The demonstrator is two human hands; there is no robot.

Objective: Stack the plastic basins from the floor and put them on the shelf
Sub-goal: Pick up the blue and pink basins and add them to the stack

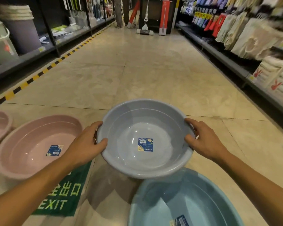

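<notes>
Grey-blue plastic, round and shiny: that is the small basin you hold up off the floor, open side up. Your left hand grips its left rim, thumb inside. Your right hand grips the right rim the same way. Both hands are shut tight on it.

Right below and a little to your right sits the big light-blue plastic basin on the tile floor. I think the small one goes down into it.

The big pink plastic basin waits by your left arm. The dark metal shelf stands further left.
</notes>
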